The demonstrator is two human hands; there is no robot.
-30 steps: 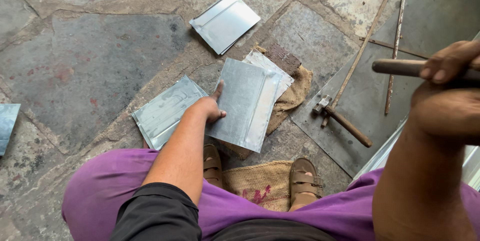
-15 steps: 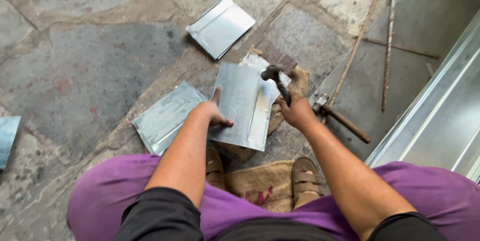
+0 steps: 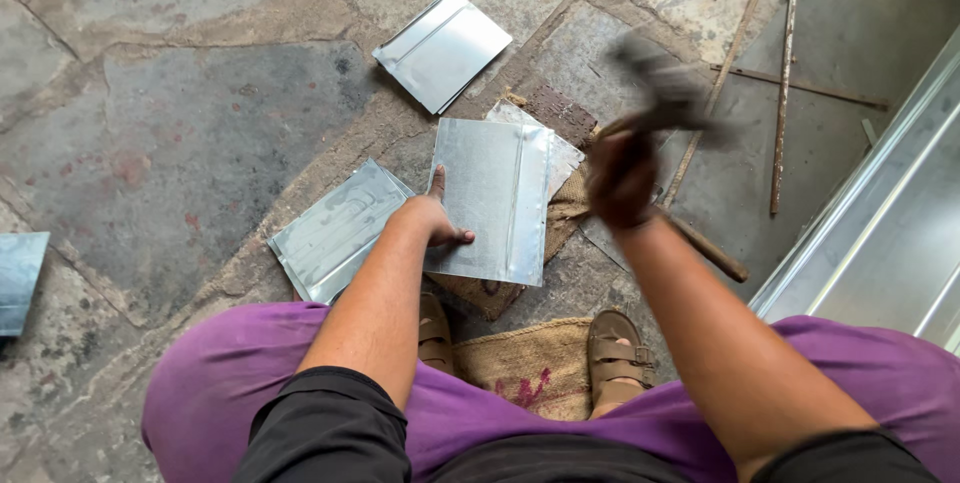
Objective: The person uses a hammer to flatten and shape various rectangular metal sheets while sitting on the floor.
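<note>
Your left hand lies flat on a folded galvanized sheet-metal piece, fingers spread and thumb pressing its lower left part, pinning it rather than clasping it. That piece sits in front of your knees, resting on a burlap sack and on a second metal sheet whose corner shows above and to the right of it; a raised seam runs down its right side. Your right hand is closed around the wooden handle of a hammer, held above the right edge of the sheet; the hammer head is blurred, so its exact shape is hard to tell. A dark rusty block shows just past the upper sheet. To the left of your pinned piece, touching its lower corner, lies another flat metal sheet, and a fourth sheet with folded edges lies well apart, farther out on the stone floor. A bluish sheet corner shows at the left edge. Thin metal rods lie across the floor to the right, near a long metal channel at the right edge. A second wooden handle lies on the floor beneath your right forearm. More burlap lies between your sandalled feet.
</note>
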